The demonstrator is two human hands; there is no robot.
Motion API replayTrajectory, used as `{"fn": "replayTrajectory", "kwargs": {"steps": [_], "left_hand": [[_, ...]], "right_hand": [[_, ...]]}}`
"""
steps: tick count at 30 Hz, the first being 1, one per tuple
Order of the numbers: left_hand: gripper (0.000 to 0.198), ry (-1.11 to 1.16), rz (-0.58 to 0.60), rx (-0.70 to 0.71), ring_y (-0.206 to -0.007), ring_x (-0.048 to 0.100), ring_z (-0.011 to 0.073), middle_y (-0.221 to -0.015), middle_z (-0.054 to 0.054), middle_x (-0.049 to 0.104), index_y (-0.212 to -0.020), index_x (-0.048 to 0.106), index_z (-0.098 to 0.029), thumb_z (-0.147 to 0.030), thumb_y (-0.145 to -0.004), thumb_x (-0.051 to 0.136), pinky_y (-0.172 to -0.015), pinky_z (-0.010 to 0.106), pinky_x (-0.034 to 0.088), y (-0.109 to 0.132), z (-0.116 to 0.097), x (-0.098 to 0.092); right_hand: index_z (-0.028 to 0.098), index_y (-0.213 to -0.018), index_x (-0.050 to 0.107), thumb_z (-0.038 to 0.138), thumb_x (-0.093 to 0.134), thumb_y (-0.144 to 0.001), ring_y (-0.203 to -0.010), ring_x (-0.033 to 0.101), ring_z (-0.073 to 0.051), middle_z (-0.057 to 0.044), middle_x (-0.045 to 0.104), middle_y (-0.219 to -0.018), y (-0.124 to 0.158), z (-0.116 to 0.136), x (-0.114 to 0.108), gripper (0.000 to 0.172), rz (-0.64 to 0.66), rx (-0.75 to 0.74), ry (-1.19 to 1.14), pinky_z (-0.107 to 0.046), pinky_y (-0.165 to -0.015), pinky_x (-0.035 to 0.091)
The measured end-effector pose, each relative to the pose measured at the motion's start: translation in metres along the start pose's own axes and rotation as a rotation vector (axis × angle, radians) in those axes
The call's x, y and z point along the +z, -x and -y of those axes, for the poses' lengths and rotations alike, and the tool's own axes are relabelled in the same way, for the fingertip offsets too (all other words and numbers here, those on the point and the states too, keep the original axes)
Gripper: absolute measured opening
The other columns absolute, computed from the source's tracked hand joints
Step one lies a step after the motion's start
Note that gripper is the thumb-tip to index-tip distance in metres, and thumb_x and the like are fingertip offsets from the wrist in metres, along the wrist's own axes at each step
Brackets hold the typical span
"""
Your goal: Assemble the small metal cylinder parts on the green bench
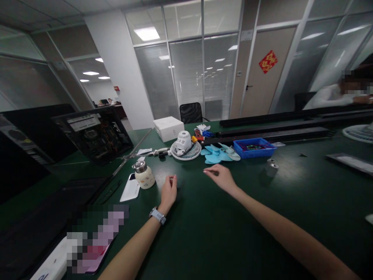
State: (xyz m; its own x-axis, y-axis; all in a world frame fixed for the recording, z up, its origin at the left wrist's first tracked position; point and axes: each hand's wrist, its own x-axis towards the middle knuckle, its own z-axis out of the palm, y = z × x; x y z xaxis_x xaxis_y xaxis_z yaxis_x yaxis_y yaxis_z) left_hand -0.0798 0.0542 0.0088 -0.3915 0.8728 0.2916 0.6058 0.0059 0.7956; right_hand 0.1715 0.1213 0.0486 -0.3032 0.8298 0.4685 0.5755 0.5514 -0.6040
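Note:
My left hand (169, 191), with a grey watch (157, 215) on its wrist, is raised over the green table with fingers curled together. Its closest neighbour is a cream bottle with a metal lid (145, 179). My right hand (223, 178) is pinched, thumb and fingertips meeting, just in front of the light-blue fan blades (215, 154). Whether either hand grips something small I cannot make out. Beyond them a white fan motor housing (184, 140) rests on a round white fan guard (188, 157). A metal cylinder (272, 167) stands to the right.
Behind the blades sit a blue tray (256, 153) of small parts and a white box (169, 129). A white flat object (129, 190) lies by the bottle. At left is an opened computer panel (93, 134). Black rails (271, 134) line the back; a person (332, 95) sits far right.

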Motion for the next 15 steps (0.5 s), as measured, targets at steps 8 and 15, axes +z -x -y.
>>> {"fn": "replayTrajectory", "kwargs": {"steps": [8,15], "left_hand": [[0.046,-0.044,0.013,0.002,-0.068,0.064,0.0210,-0.075,0.004,0.066,-0.101,0.057,-0.019,-0.057,-0.092,0.034,-0.063,0.031,0.046,-0.001,0.001,0.001],[0.045,-0.038,0.006,0.009,-0.067,0.064,0.0206,-0.073,0.004,0.066,-0.102,0.057,-0.018,-0.056,-0.092,0.034,-0.062,0.030,0.045,0.000,0.003,0.002]], "right_hand": [[0.019,-0.101,0.077,0.038,0.065,-0.082,-0.073,0.059,-0.022,-0.012,0.071,-0.088,0.025,-0.118,-0.179,0.029,-0.280,0.472,0.440,-0.033,-0.065,0.039],[0.018,-0.103,0.077,0.038,0.064,-0.083,-0.069,0.057,-0.023,-0.013,0.071,-0.087,0.041,-0.142,-0.176,0.031,-0.211,0.598,0.479,-0.032,-0.062,0.037]]}}
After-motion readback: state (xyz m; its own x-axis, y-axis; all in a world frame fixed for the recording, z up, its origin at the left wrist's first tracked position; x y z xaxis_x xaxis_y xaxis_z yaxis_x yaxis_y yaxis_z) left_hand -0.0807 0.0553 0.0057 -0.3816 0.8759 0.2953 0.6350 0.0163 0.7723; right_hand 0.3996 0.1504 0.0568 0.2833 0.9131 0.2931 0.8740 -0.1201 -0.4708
